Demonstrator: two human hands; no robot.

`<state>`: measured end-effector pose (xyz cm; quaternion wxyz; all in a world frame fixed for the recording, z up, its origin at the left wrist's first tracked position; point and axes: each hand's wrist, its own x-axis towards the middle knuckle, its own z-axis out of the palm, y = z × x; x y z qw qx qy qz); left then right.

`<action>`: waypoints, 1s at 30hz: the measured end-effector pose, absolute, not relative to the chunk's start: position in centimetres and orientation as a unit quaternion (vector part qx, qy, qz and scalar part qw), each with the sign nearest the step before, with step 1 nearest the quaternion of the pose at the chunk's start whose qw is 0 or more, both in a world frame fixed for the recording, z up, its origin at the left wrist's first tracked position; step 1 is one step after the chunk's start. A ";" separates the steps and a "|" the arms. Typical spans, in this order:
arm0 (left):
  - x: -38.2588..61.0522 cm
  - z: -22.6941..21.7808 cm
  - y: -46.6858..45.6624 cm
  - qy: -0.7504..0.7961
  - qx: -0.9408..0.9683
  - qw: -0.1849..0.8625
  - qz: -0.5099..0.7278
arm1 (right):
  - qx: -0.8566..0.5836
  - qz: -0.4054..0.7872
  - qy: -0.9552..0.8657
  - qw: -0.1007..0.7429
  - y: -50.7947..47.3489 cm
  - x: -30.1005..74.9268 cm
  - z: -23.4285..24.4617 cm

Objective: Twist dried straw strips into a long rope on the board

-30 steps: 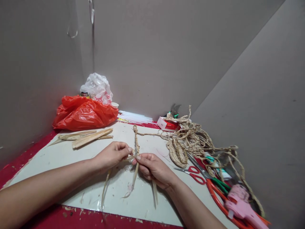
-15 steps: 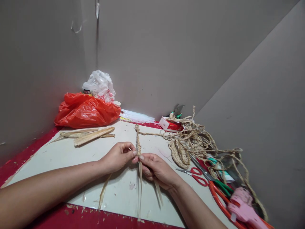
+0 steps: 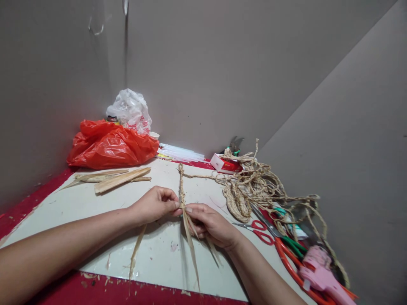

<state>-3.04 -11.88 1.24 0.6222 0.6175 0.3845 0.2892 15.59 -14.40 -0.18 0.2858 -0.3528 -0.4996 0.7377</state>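
Observation:
A braided cord (image 3: 181,186) of dry, straw-coloured husk runs down the middle of the white board. At its lower end my left hand (image 3: 155,205) pinches it from the left, thumb against fingers. From the right, my right hand (image 3: 211,224) is closed on the same spot, its thumb beside the braid. Loose husk strips (image 3: 191,254) hang from between my fingers toward the board's front edge. One more strip (image 3: 137,250) lies under my left forearm. The braid's upper end joins a thin cord leading right to a tangled pile of braided cord (image 3: 260,182).
Dry husks (image 3: 122,180) lie at the back left before a red plastic bag (image 3: 111,146). White sticks (image 3: 181,152) and a small red-white box (image 3: 224,163) are along the wall. Right of my hand are red-handled scissors (image 3: 262,232), orange-handled shears (image 3: 288,258) and a pink glue gun (image 3: 321,271).
The hanging husk strips have swung to the right and fanned out below my fingers. Both hands keep hold of the braid's end. The whole view has shifted slightly.

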 end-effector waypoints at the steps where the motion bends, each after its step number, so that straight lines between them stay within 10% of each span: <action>1: -3.1 1.1 -11.8 0.387 0.618 0.622 0.285 | -0.357 0.725 -0.516 0.284 -14.3 15.6 -0.3; 22: -3.1 1.4 -11.6 0.437 0.589 0.640 0.230 | -0.517 0.325 -0.750 0.255 -15.1 14.0 -0.9; 30: -2.9 1.7 -11.6 0.440 0.536 0.681 0.236 | -0.477 0.619 -0.558 0.280 -14.9 13.8 0.3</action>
